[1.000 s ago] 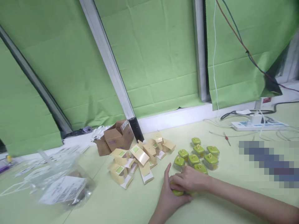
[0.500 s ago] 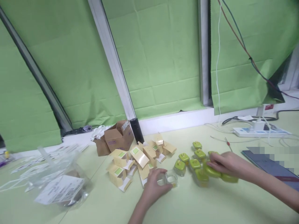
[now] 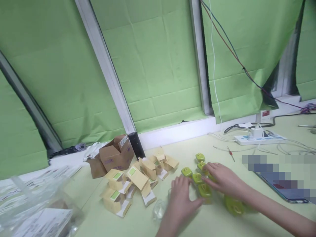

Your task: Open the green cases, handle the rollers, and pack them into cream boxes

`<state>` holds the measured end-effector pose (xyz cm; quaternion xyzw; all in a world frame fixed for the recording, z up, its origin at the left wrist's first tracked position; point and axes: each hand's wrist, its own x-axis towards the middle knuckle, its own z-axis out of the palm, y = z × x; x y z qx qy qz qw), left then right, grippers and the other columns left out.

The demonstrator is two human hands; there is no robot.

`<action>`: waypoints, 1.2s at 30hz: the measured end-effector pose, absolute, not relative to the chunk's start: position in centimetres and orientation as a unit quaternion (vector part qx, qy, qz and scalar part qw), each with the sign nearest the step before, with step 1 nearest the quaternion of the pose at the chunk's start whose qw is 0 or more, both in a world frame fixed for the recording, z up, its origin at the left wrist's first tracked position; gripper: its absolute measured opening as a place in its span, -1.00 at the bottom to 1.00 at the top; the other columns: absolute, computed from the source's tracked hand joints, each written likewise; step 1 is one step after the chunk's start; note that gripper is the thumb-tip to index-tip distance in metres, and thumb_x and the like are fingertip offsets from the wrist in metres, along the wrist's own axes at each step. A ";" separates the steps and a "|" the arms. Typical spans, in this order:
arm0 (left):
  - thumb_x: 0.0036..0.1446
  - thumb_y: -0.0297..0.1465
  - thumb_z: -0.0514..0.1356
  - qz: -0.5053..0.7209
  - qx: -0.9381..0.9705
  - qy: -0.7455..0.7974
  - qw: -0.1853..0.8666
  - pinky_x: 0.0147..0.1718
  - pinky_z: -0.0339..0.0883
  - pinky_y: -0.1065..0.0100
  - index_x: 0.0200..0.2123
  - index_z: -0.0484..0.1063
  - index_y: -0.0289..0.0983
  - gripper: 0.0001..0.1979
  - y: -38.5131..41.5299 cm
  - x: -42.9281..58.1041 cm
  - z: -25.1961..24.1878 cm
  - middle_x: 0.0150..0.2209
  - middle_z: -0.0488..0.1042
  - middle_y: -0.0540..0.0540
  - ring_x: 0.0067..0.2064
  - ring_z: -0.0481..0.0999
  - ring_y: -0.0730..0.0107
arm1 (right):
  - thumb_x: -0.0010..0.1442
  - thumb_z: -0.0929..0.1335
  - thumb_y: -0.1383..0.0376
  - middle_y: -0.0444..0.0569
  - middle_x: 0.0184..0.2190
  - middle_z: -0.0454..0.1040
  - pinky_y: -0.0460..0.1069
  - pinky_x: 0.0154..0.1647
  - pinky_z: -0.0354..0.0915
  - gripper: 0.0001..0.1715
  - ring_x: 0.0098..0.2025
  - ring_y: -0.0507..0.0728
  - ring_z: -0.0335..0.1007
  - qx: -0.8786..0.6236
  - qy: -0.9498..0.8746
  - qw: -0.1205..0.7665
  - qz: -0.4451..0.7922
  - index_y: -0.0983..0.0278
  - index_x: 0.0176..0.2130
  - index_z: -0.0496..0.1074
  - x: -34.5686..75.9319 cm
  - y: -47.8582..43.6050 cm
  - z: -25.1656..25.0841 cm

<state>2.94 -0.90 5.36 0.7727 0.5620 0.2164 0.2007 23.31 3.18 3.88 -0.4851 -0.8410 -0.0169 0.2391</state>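
My left hand point(image 3: 181, 202) is spread over the table, thumb apart from the fingers. Its fingertips reach a small group of jars with glossy green lids point(image 3: 204, 190), and its palm hides what lies beneath. A clear glass jar point(image 3: 159, 210) without a lid stands left of my wrist; another is partly hidden behind the hand. From the right, my right hand point(image 3: 222, 176) stretches over the green-lidded jars with its fingers apart, touching them. A blurred green lid point(image 3: 233, 205) shows below the right forearm.
Opened cream cartons point(image 3: 138, 179) are piled left of the jars. Behind them stand a brown cardboard box point(image 3: 116, 158) and a black cylinder point(image 3: 136, 144). A plastic bag point(image 3: 41, 210) lies left. A power strip point(image 3: 259, 139) and a dark phone or tablet point(image 3: 278, 184) are on the right.
The view has swung right. My left hand has left the clear jars and moved right to the green-lidded ones. My right hand has let go of a green-lidded jar and shifted left.
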 end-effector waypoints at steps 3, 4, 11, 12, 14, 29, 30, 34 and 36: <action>-0.16 -0.32 0.26 0.247 0.743 0.578 0.231 -0.04 0.12 0.19 -0.18 0.29 -0.29 -0.58 -1.8 5.7 3.6 -0.16 0.34 -0.15 -0.07 0.27 0.12 | 0.23 0.24 0.24 0.05 -0.44 0.52 0.03 -0.38 0.28 -0.77 -0.40 0.21 0.46 -0.499 -0.835 0.232 -0.003 0.30 -0.37 0.40 20.1 4.7 3.3; -0.16 -0.36 0.25 0.262 0.731 0.582 0.241 -0.03 0.11 0.21 -0.15 0.27 -0.30 -0.56 -1.9 6.2 3.0 -0.14 0.33 -0.17 -0.05 0.27 0.13 | 0.22 0.25 0.30 0.03 -0.49 0.51 0.00 -0.43 0.26 -0.76 -0.45 0.19 0.45 -0.497 -0.837 0.229 0.003 0.30 -0.44 0.39 19.7 5.2 3.0; -0.14 -0.41 0.24 0.336 0.693 0.564 0.298 0.01 0.09 0.22 -0.14 0.27 -0.31 -0.58 -1.6 6.2 -0.2 -0.09 0.28 -0.19 0.00 0.26 0.15 | 0.33 0.09 0.25 0.00 -0.43 0.47 0.04 -0.37 0.28 -0.64 -0.42 0.15 0.42 -0.470 -0.841 0.265 0.034 0.26 -0.37 0.33 21.9 4.8 5.5; -0.15 -0.41 0.25 0.340 0.691 0.562 0.301 0.00 0.11 0.22 -0.17 0.28 -0.30 -0.59 -2.0 5.7 -0.4 -0.10 0.29 -0.17 -0.02 0.27 0.16 | 0.34 0.08 0.23 0.00 -0.40 0.46 0.04 -0.36 0.28 -0.64 -0.40 0.15 0.41 -0.463 -0.844 0.269 0.037 0.25 -0.34 0.32 22.2 4.3 5.9; -0.16 -0.42 0.24 0.341 0.681 0.562 0.324 -0.05 0.16 0.25 -0.19 0.26 -0.26 -0.61 -3.1 4.1 -0.8 -0.15 0.32 -0.12 -0.07 0.31 0.21 | 0.35 0.07 0.22 -0.02 -0.37 0.43 0.02 -0.39 0.29 -0.64 -0.41 0.12 0.40 -0.441 -0.857 0.260 0.060 0.24 -0.34 0.30 22.6 3.1 6.2; -0.43 -0.47 0.35 0.327 0.631 0.617 0.339 0.01 0.17 0.16 0.23 -0.01 -0.32 0.07 -5.1 1.3 -2.8 -0.16 0.39 -0.13 -0.11 0.38 0.13 | 0.26 0.24 0.09 -0.18 -0.51 0.46 0.01 -0.70 -0.13 -0.72 -0.70 0.02 0.26 -0.168 -0.961 0.158 -0.155 0.25 -0.31 0.29 16.3 -1.8 1.4; -0.46 -0.45 0.37 0.329 0.631 0.618 0.334 0.00 0.18 0.14 0.24 -0.02 -0.30 0.11 -5.1 1.3 -3.0 -0.16 0.40 -0.13 -0.11 0.38 0.10 | 0.29 0.20 0.12 -0.20 -0.54 0.45 0.01 -0.70 -0.15 -0.72 -0.71 0.00 0.23 -0.156 -0.963 0.153 -0.155 0.24 -0.35 0.28 16.2 -1.5 1.3; -0.57 -0.45 0.43 0.389 0.614 0.547 0.415 0.04 0.16 0.14 0.28 -0.16 -0.24 0.29 -5.4 1.5 -3.2 -0.07 0.38 -0.15 0.00 0.34 0.04 | 0.35 0.12 0.28 -0.21 -0.52 0.48 -0.04 -0.67 -0.09 -0.70 -0.67 -0.02 0.25 -0.131 -0.969 0.180 -0.105 0.23 -0.40 0.24 16.1 -0.7 0.7; -0.49 -0.50 0.40 0.418 0.578 0.500 0.491 -0.03 0.25 0.21 0.29 -0.37 -0.25 0.33 -5.7 1.8 -3.0 -0.16 0.41 -0.09 -0.10 0.43 0.15 | 0.34 0.12 0.30 -0.21 -0.54 0.48 -0.05 -0.66 -0.07 -0.72 -0.67 -0.02 0.25 -0.129 -0.967 0.209 -0.064 0.22 -0.38 0.26 16.2 -0.7 0.1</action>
